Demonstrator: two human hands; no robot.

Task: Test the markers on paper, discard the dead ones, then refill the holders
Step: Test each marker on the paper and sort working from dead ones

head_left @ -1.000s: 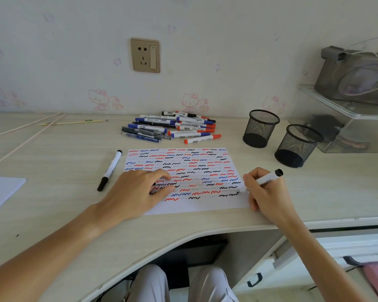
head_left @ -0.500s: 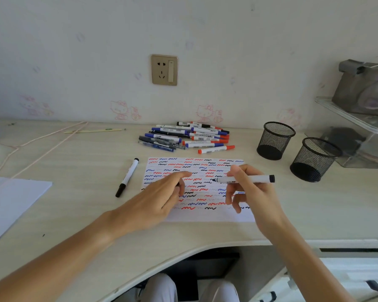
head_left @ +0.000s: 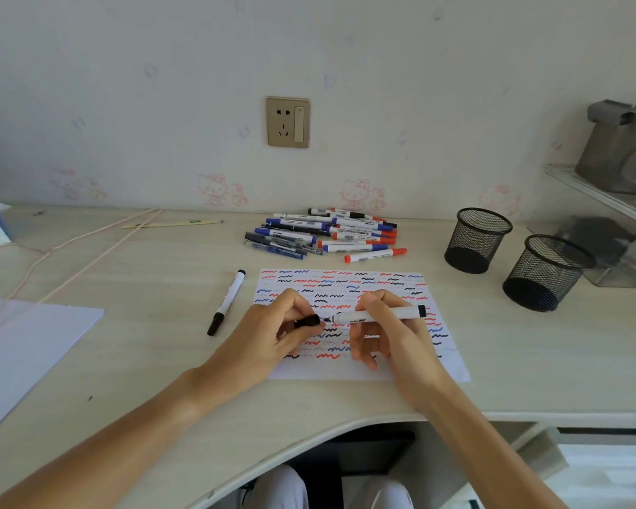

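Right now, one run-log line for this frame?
step: recapping tested marker | left hand: pinches black cap | right hand: grips marker, tip toward cap | paper: squiggles | holders: empty

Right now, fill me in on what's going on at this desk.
A person is testing markers on a sheet of paper already covered in red, blue and black squiggles. The right hand holds a white marker, its tip facing the black cap pinched in the left hand. A pile of markers waits behind, one marker lies apart, and both mesh holders look empty.
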